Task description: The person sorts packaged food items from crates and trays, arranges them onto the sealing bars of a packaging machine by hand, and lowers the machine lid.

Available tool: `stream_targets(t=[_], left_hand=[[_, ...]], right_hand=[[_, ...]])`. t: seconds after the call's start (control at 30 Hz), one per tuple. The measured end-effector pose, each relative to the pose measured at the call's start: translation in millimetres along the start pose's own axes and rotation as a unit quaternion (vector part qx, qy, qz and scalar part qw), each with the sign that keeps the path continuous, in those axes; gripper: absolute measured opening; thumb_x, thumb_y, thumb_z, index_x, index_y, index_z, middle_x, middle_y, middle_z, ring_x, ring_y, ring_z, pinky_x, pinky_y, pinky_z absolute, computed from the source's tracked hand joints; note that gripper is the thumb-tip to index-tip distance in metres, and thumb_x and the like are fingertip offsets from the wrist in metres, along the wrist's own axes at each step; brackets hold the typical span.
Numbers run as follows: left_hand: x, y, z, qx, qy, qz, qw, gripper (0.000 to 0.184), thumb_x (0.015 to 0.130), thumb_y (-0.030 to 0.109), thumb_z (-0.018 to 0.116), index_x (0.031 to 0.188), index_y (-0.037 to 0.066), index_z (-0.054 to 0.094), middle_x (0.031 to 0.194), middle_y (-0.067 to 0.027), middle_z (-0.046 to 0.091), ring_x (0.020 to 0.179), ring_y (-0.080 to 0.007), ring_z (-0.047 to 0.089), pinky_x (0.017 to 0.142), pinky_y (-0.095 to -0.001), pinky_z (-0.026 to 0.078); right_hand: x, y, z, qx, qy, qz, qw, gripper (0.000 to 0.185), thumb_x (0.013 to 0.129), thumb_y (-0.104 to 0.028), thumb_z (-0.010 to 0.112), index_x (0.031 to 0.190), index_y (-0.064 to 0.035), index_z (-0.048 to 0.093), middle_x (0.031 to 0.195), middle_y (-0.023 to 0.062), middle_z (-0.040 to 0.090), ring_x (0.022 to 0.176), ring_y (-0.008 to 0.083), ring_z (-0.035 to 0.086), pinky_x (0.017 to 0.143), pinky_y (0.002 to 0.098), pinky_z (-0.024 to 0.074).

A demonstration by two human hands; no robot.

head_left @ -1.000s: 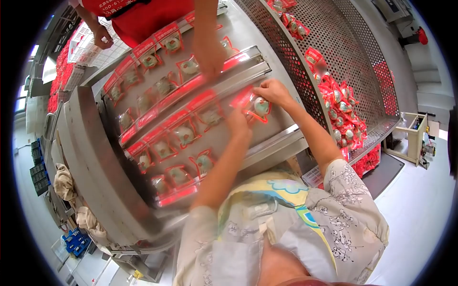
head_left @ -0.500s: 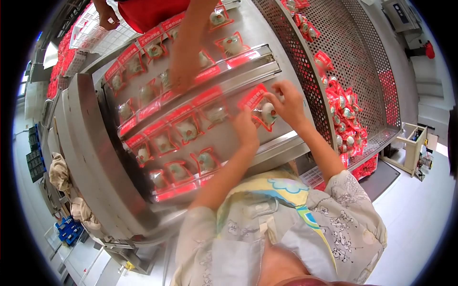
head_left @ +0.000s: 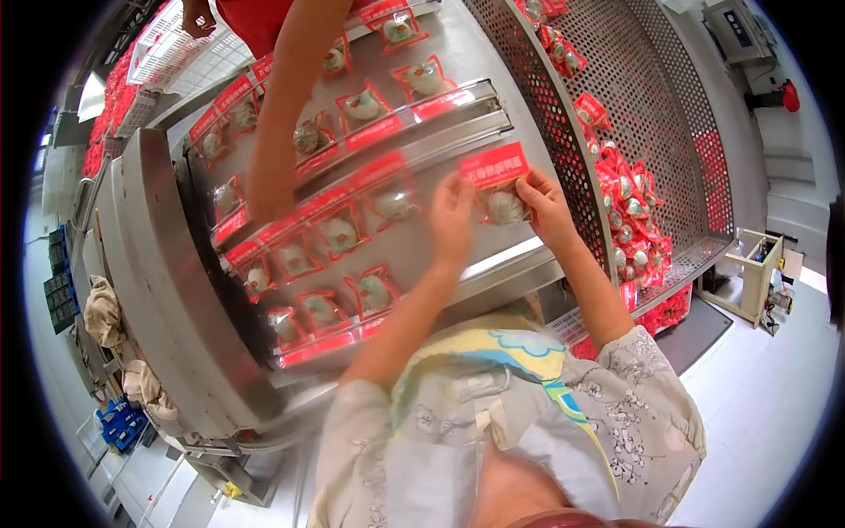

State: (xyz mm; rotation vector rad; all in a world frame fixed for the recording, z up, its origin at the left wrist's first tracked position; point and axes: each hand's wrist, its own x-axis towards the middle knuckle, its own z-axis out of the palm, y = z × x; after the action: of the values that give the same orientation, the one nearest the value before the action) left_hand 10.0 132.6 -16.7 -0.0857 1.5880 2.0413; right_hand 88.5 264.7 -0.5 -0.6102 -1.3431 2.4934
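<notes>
Coming round nearly level over the steel worktop (head_left: 409, 248), the red-topped packet (head_left: 493, 167) now shows its print squarely, its right edge pinched in the right hand (head_left: 549, 209); whether the blurred left hand (head_left: 452, 220) grips the other edge, I can't tell.

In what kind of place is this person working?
It looks like a food packing area, probably in a small factory. Rows of red-and-clear packets lie on a metal machine bed, more packets are piled in a perforated metal tray, and a co-worker's arm reaches in.
</notes>
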Motion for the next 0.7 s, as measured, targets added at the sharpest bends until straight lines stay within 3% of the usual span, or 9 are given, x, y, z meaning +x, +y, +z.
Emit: stream_targets(t=[0.1,0.13,0.23,0.3,0.4,0.53,0.63,0.7], left_hand=[[-1.6,16.0,-0.2,-0.053,-0.059,-0.096,0.992,0.032,0.098,0.029,0.049,0.098,0.0,0.063,0.084,0.0001,0.06,0.073,-0.0104,0.053,0.067,-0.0274,0.045],[1.0,9.4,-1.3,-0.048,-0.037,-0.078,0.995,0.033,0.098,0.029,0.048,0.095,0.0,0.062,0.08,0.0003,0.059,0.071,-0.0101,0.052,0.064,-0.028,0.044],[13.0,-24.3,-10.8,0.004,0.02,-0.026,0.999,0.031,0.099,0.029,0.047,0.092,0.002,0.062,0.074,0.0016,0.056,0.065,-0.0082,0.047,0.058,-0.0277,0.041],[17.5,-31.4,-16.0,0.087,0.046,0.009,0.995,0.025,0.099,0.025,0.047,0.098,0.005,0.063,0.076,0.0029,0.056,0.062,-0.0056,0.044,0.053,-0.0249,0.039],[20.2,-31.3,-14.4,0.134,0.106,-0.015,0.985,0.024,0.1,0.023,0.046,0.092,0.006,0.061,0.074,0.0029,0.056,0.061,-0.0053,0.042,0.052,-0.025,0.037],[30.4,-51.7,-18.6,0.092,0.124,-0.034,0.987,0.024,0.1,0.022,0.045,0.09,0.006,0.058,0.079,0.0009,0.058,0.065,-0.0068,0.049,0.057,-0.024,0.044],[36.8,-72.0,-23.3,0.042,0.128,-0.059,0.989,0.022,0.1,0.022,0.044,0.095,0.005,0.057,0.085,-0.0022,0.06,0.07,-0.0098,0.055,0.063,-0.0255,0.049],[35.8,-68.5,-22.2,-0.016,0.125,-0.105,0.987,0.02,0.099,0.022,0.044,0.098,0.005,0.055,0.09,-0.0043,0.061,0.074,-0.0123,0.059,0.068,-0.0274,0.052]], right_hand=[[3.8,12.8,-0.1,0.017,-0.006,0.026,0.999,0.028,0.097,-0.02,0.053,0.116,0.0001,0.057,0.106,0.0062,0.064,0.094,0.0102,0.061,0.082,0.0258,0.0491],[5.2,14.8,4.1,-0.002,0.041,0.037,0.998,0.028,0.096,-0.023,0.055,0.11,0.0001,0.061,0.096,0.003,0.065,0.081,0.0072,0.06,0.07,0.0218,0.0487],[16.5,20.3,-5.3,-0.131,0.054,0.096,0.985,0.026,0.094,-0.024,0.059,0.1,0.0002,0.066,0.083,-0.0002,0.064,0.067,0.0044,0.055,0.057,0.0191,0.0439],[25.7,26.7,2.1,-0.136,0.087,0.086,0.983,0.024,0.093,-0.023,0.061,0.095,0.0003,0.067,0.078,-0.0009,0.063,0.062,0.0035,0.052,0.052,0.0184,0.0408],[41.0,34.4,2.3,-0.2,0.092,0.072,0.973,0.024,0.09,-0.023,0.061,0.091,0.0005,0.068,0.073,0.0013,0.064,0.058,0.0057,0.053,0.051,0.0212,0.0413],[65.3,49.5,-14.2,-0.407,0.075,0.013,0.91,0.026,0.085,-0.024,0.063,0.082,0.0011,0.068,0.066,0.0078,0.064,0.056,0.0111,0.057,0.053,0.0286,0.0449],[74.3,27.8,-10.9,-0.525,0.054,0.129,0.839,0.025,0.082,-0.025,0.065,0.079,0.0004,0.068,0.063,0.0115,0.063,0.056,0.0139,0.058,0.056,0.0328,0.0467],[80.2,30.6,-11.8,-0.499,0.051,0.118,0.857,0.024,0.083,-0.022,0.064,0.076,0.0003,0.067,0.061,0.0093,0.062,0.054,0.0128,0.057,0.053,0.0311,0.0453]])
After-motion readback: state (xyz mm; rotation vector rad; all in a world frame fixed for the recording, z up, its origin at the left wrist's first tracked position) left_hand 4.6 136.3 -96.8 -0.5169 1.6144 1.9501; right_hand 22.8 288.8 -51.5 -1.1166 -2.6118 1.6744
